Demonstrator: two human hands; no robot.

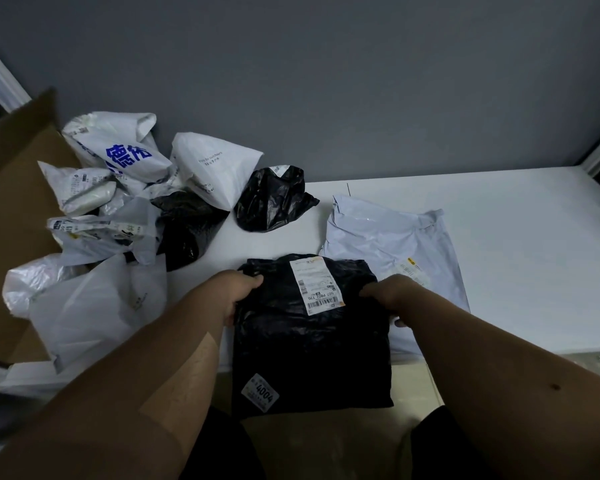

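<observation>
While left hand (239, 293), right hand (388, 296) grip edges, black parcel (309, 351) between.

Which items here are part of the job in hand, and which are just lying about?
In hand: black parcel, gripped at its sides by the left hand and right hand.
Lying about: flat white mailer, crumpled black bag, heap of white and black bags, cardboard box.

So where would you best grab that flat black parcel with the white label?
By its two long side edges, one from each side, as the left hand and right hand do. The black parcel is broad, flat and soft, so pinching both edges probably keeps it from sagging.
</observation>
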